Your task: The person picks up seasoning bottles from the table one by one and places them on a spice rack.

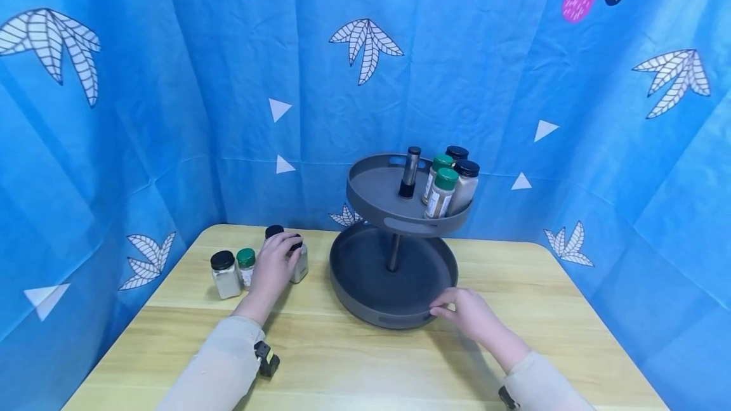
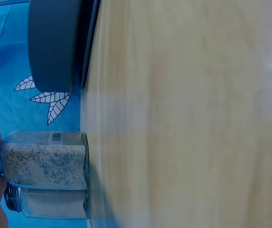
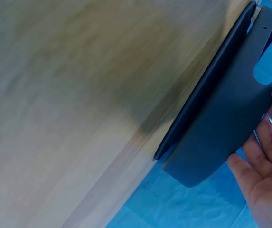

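My left hand [image 1: 275, 262] grips a square spice jar [image 1: 300, 263] with a black lid by its top, on the left of the table. The left wrist view shows speckled contents in that jar [image 2: 45, 161], with another jar [image 2: 55, 203] right beside it. A dark grey two-tier turntable rack [image 1: 348, 297] stands at the centre. At the front right of its lower tray, my right hand [image 1: 465, 313] pinches the rim. In the right wrist view, the thumb and fingers meet the tray wall [image 3: 221, 118] below a cut-out handle.
On the upper tray [image 1: 374, 189] stand several jars, among them a green-lidded jar [image 1: 441, 194] and a black-lidded jar [image 1: 465, 186]. To the left hand's left are a black-lidded jar [image 1: 226, 276] and a green-lidded jar [image 1: 246, 265]. A blue curtain [image 1: 365, 113] hangs behind the wooden table [image 1: 342, 366].
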Demonstrator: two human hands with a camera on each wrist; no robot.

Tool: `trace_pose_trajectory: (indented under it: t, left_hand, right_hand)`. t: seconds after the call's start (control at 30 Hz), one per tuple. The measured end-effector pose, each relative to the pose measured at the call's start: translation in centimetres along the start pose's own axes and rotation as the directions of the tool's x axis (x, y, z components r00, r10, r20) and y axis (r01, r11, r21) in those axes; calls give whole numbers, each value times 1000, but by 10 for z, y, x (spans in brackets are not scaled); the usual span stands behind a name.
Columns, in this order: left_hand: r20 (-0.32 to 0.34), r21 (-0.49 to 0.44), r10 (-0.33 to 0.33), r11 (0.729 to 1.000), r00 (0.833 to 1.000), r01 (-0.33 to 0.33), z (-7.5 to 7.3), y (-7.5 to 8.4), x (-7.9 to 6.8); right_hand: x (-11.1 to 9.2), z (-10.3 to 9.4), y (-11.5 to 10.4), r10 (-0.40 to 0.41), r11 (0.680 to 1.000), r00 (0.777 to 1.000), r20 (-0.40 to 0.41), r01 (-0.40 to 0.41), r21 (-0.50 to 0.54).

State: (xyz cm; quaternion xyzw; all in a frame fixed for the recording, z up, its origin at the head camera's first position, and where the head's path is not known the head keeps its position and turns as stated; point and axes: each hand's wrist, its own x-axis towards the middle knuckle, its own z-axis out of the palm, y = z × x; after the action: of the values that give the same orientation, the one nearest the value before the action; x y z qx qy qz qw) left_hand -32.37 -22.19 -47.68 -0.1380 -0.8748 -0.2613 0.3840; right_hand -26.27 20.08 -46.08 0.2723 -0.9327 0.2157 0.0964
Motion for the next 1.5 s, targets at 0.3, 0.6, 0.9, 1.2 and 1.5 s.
trace_pose_trajectory:
  t: [0.3, 0.6, 0.9, 1.2, 1.5]
  left_hand:
    - [-14, -21, -7, 1000, 1000, 7, -3, 1, -1]
    - [24, -19, -4, 1000, 1000, 5, -9, 3, 1]
    - [29, -22, 20, 1000, 999, -19, -11, 3, 0]
    - [55, -15, 0, 1000, 998, 1, -14, 5, 0]
    - [63, -27, 18, 999, 998, -16, -17, 10, -2]
  right_hand:
    - [0, 0, -1, -29, 1000, 1000, -7, 29, -3]
    - [1, 1, 0, -8, 1000, 1000, -4, 8, 1]
    - [1, 0, 1, -16, 1000, 1000, -8, 16, -4]
    - [0, -2, 0, -12, 1000, 1000, 2, 12, 9]
    - [0, -1, -1, 5, 1000, 1000, 6, -5, 13]
